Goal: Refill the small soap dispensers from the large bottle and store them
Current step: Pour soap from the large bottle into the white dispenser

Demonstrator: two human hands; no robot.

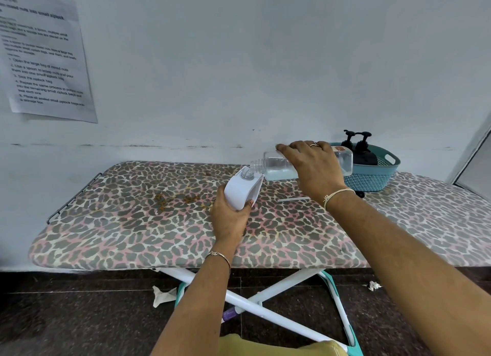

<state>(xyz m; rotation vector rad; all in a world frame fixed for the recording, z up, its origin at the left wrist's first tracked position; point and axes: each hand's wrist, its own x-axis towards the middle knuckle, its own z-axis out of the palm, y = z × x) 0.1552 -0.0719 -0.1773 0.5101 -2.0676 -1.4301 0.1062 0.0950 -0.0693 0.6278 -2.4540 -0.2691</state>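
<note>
Two hands busy: left hand (229, 218), fingers curled round white dispenser (241, 193); right hand (314, 167), fingers wrapped over tipped clear bottle (271, 164), its neck left of them at dispenser's mouth.

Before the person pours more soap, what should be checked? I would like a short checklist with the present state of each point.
1. Cap off the small white plastic dispenser: ok, its neck is open.
2. Grip of the left hand on the dispenser: ok, fingers wrap its base; it is tilted.
3. Grip of the right hand on the large clear plastic bottle: ok; uncapped, nearly horizontal.
4. Bottle mouth exactly over dispenser neck: cannot tell; they are close.
5. Fill level inside dispenser: cannot tell, its walls are opaque.
6. Storage: ok, the teal plastic basket stands behind, holding two black pump bottles.
</note>
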